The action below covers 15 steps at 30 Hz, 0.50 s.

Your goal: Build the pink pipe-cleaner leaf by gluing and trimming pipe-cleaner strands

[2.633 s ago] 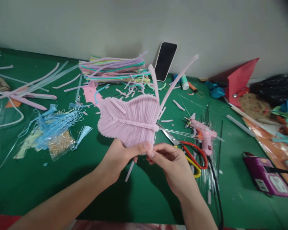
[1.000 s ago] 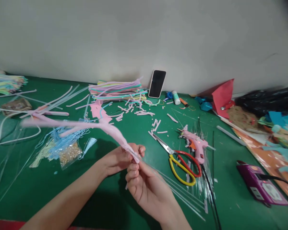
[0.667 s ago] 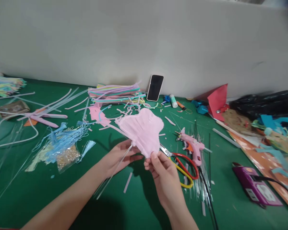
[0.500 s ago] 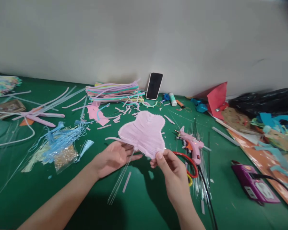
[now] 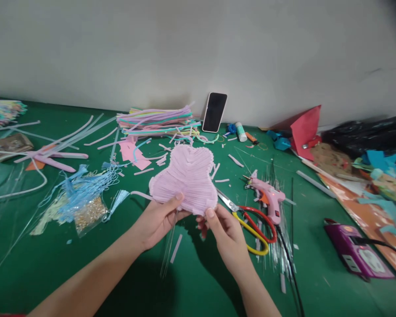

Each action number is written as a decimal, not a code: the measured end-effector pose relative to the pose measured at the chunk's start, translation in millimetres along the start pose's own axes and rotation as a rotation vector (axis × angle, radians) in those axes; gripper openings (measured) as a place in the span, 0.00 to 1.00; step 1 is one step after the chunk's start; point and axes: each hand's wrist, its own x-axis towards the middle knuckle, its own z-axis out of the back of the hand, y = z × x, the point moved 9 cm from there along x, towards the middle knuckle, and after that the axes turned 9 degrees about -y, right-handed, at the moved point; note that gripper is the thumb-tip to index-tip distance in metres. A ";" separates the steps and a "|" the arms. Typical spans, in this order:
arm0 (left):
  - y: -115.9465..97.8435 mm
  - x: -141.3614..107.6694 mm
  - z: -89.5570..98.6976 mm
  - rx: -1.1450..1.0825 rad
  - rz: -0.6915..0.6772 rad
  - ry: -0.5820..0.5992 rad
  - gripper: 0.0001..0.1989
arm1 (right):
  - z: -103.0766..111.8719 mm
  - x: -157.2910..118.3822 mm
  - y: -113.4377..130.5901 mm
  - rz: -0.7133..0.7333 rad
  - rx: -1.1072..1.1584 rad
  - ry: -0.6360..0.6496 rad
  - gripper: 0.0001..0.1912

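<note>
Between my hands, above the table, is a pale pink fuzzy butterfly-like shape [image 5: 186, 176] made of rows of pipe cleaners. My left hand [image 5: 161, 220] pinches its lower left edge, thumb on top and fingers underneath. At the lower right corner my right hand [image 5: 226, 235] grips it between thumb and fingers. A loose pink pipe cleaner end [image 5: 141, 194] sticks out on the left. Thin clear wires [image 5: 167, 253] hang below it. Scissors [image 5: 251, 224] with one red and one yellow handle lie just right of my right hand.
A pink glue gun [image 5: 269, 198] lies on clear strands at right, its cord running forward. Beyond it sits a purple power strip [image 5: 358, 251]. A pipe cleaner bundle [image 5: 158, 121] and a propped phone [image 5: 215, 112] stand at the back. Blue tassels [image 5: 86, 193] and a bead bag [image 5: 90, 213] are left.
The pink shape has shifted left and toward me and turned slightly. My left hand has gone from open fingers beneath it to pinching its edge. More of the scissors now shows.
</note>
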 end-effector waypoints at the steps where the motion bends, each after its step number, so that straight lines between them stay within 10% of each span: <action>1: 0.0 -0.7 -0.8 0.003 -0.002 0.002 0.23 | 1.5 0.5 0.8 0.009 -0.011 -0.017 0.19; 15: 2.7 1.8 1.4 0.046 -0.019 -0.012 0.24 | 1.5 0.4 -9.0 -0.021 0.024 -0.061 0.21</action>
